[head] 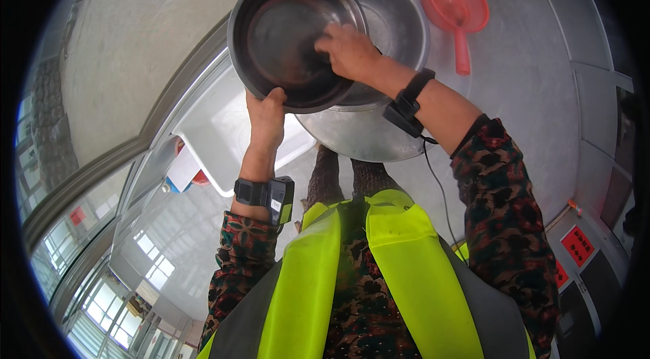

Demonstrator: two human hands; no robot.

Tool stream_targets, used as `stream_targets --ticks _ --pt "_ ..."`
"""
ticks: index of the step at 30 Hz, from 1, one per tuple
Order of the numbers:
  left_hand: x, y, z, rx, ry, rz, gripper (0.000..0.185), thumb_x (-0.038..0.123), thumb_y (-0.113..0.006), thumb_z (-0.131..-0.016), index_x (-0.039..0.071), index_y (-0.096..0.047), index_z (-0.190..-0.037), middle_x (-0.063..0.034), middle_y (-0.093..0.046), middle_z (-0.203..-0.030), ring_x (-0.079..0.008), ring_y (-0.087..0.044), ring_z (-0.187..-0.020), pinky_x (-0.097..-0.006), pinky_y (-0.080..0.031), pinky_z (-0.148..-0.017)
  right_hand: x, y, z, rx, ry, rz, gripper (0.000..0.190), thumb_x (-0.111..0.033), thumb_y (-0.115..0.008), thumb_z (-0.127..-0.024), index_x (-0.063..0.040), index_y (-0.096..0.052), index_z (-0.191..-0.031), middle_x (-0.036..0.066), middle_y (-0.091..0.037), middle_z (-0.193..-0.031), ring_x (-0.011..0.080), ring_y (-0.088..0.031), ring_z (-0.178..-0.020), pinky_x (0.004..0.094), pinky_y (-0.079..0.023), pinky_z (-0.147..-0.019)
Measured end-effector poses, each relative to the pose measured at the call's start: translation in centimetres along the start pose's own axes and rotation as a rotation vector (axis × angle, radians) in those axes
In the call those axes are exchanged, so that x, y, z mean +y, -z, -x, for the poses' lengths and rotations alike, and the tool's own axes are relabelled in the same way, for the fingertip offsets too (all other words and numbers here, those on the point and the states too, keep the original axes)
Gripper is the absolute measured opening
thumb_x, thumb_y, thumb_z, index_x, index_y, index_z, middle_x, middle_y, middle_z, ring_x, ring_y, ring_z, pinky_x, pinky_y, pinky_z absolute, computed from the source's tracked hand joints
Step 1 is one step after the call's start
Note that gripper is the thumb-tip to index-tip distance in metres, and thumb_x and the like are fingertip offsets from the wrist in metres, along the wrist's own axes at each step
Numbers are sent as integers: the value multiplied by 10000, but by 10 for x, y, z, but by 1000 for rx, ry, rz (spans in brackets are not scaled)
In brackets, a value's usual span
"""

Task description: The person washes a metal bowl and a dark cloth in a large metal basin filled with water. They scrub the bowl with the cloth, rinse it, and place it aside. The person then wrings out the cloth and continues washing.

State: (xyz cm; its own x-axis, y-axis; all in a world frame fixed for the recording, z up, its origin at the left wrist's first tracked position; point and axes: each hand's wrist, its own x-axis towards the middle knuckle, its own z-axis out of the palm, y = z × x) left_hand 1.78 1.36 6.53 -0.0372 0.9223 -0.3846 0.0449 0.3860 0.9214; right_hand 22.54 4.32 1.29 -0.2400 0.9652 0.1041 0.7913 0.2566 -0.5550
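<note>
My left hand point(267, 114) grips the near rim of a dark, round metal basin point(282, 36), thumb over the edge. The basin tilts so its inside faces me. Inside it, at the right part of the wall, is my right hand point(353, 54), its fingers bent and slightly blurred. Whether anything small is between those fingers cannot be told. Behind and to the right of the dark basin sits a larger steel basin point(401, 36), partly covered by it and by my right forearm. That steel basin rests on a round, pale, shiny surface point(376, 139).
A red plastic dipper point(461, 52) lies right of the steel basin. Left of my legs stands a white rectangular plastic tub point(218, 128). A metal-framed glass partition point(167, 80) curves along the left. A thin black cable point(441, 191) hangs from my right wrist device.
</note>
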Motion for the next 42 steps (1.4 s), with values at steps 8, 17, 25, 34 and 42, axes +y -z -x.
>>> stream_targets --ticks 8,17,25,34,42 --pt "-1 -13 -3 -20 -38 -67 311 -3 -502 -700 -46 -544 -1005 -59 -571 -847 -145 -554 -707 -269 -429 -577 -50 -17 -30 383 -61 -281 245 -82 -633 -719 -177 -693 -938 85 -575 -1047 305 -578 -974 419 -515 -803" --pt "-17 -7 2 -80 -61 -81 333 -3 -479 -703 -43 -556 -1025 -53 -597 -902 -147 -565 -790 -273 -452 -690 -22 14 -62 438 599 268 35 -147 -591 -712 -156 -573 -740 41 -538 -943 220 -539 -869 332 -459 -650" --pt "6 -9 5 -6 -246 -127 686 -39 -402 -670 -10 -360 -1354 -145 -489 -1263 -239 -458 -1193 -297 -314 -1037 13 40 -49 326 -312 51 229 -137 -701 -677 -117 -614 -888 105 -526 -958 353 -525 -966 463 -480 -773" --pt "3 -33 -1 41 -668 -327 732 -102 -360 -696 -18 -278 -1418 -207 -443 -1330 -317 -443 -1254 -335 -283 -1080 4 -10 -5 -214 -694 -440 408 -343 -663 -777 -63 -678 -1074 180 -679 -1009 345 -635 -985 402 -486 -878" --pt "-3 -20 -15 71 -768 -597 711 -143 -462 -760 11 -285 -1431 -255 -415 -1381 -402 -399 -1306 -378 -330 -1072 36 -1 27 -290 -406 -61 346 -247 -673 -706 -92 -698 -1014 169 -613 -1057 328 -583 -1027 409 -478 -862"
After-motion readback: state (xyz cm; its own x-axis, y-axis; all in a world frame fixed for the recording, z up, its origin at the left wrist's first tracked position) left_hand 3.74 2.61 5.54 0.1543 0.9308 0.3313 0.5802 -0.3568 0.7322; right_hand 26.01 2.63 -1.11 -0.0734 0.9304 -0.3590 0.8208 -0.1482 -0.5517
